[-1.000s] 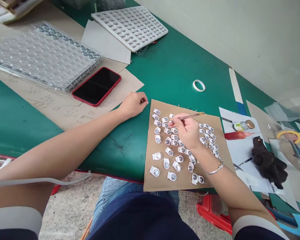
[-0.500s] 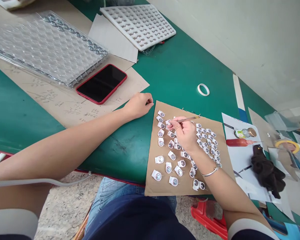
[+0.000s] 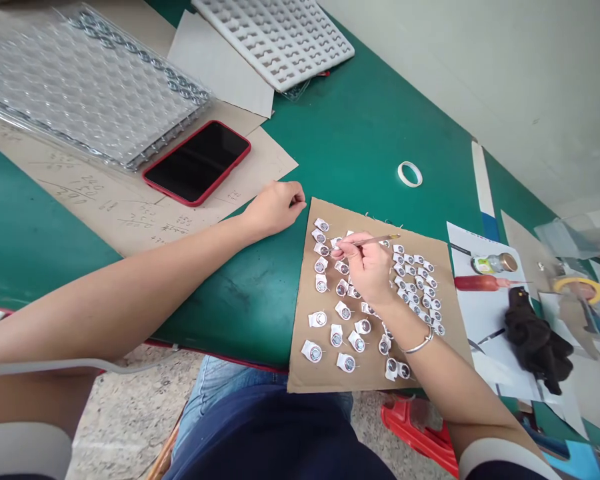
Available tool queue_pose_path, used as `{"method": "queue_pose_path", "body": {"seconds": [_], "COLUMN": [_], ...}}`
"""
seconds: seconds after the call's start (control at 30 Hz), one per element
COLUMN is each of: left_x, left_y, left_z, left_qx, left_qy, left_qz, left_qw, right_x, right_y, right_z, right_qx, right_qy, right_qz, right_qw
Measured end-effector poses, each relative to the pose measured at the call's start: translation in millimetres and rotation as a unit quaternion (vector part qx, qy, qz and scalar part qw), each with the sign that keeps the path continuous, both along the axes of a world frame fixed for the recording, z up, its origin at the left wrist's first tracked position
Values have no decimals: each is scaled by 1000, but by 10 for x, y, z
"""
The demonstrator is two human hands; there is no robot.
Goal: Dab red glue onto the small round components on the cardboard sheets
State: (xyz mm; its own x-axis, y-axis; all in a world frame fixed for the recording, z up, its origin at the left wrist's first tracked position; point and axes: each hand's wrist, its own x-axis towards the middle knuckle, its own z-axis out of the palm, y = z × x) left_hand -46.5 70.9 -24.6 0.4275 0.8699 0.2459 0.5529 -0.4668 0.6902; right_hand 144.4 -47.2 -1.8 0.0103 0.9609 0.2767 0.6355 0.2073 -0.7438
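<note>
While your right hand (image 3: 367, 272) pinches a thin tool (image 3: 381, 239) between thumb and fingers, it sits above the far half of the cardboard sheet (image 3: 326, 377). Small round pieces (image 3: 348, 363) with white tabs lie on that sheet in loose rows and clusters, some hidden beneath your hand; the tool's lower end is near those at the sheet's far left, but you cannot tell whether it touches one. Your left hand (image 3: 276, 209), fingers curled inward, rests on the green table (image 3: 355, 127) just beside the sheet's far left corner. A red-cased phone (image 3: 197, 163) lies left of the sheet, a tape ring (image 3: 401, 177) beyond its far edge, and a red bottle (image 3: 477, 283) and dark cloth (image 3: 536, 337) to its right.
</note>
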Motion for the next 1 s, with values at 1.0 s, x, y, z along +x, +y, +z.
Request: {"method": "queue_pose_path", "body": {"seconds": [1.0], "left_x": [-13], "left_y": [-7], "left_z": [-2], "left_qx": [1], "left_qy": [-9], "left_qz": [-7], "left_qw": [1000], "right_x": [-85], "right_y": [243], "right_z": [-38], "right_qx": [41], "right_qy": [-35], "right_qz": [18], "right_qw": [998]}}
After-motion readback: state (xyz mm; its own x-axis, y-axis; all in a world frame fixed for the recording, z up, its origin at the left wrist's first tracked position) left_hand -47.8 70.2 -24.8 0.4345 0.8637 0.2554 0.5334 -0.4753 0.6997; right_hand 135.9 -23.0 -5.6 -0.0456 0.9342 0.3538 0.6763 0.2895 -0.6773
